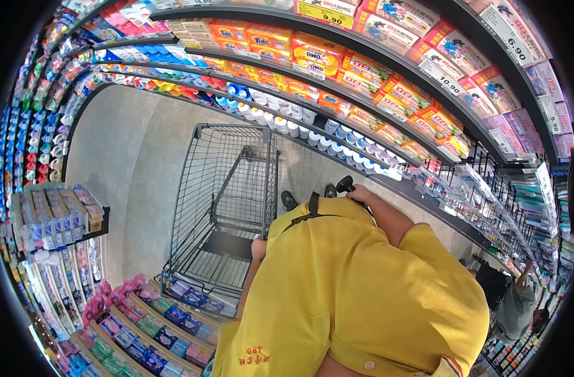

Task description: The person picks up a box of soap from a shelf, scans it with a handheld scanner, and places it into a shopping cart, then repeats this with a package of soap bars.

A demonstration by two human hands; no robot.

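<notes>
A black wire shopping cart [199, 182] stands on my left side, and its basket looks bare inside. My left hand [258, 247] is closed on the cart's near rim, partly covered by my yellow shirt [387, 289]. Ahead of my waist, my right hand [360, 195] is closed around a small black object [344, 183]; its kind is too small to make out. A black strap [313, 206] hangs across the front of my shirt. My dark shoes [289, 200] show beyond the shirt hem.
Shelves ahead carry orange boxes [315, 53] and white-capped bottles [346, 151]. Packaged goods [155, 333] fill a low display at lower left, below a side rack [57, 217]. Grey floor [120, 169] lies left of the cart. Another person [516, 308] is at the right.
</notes>
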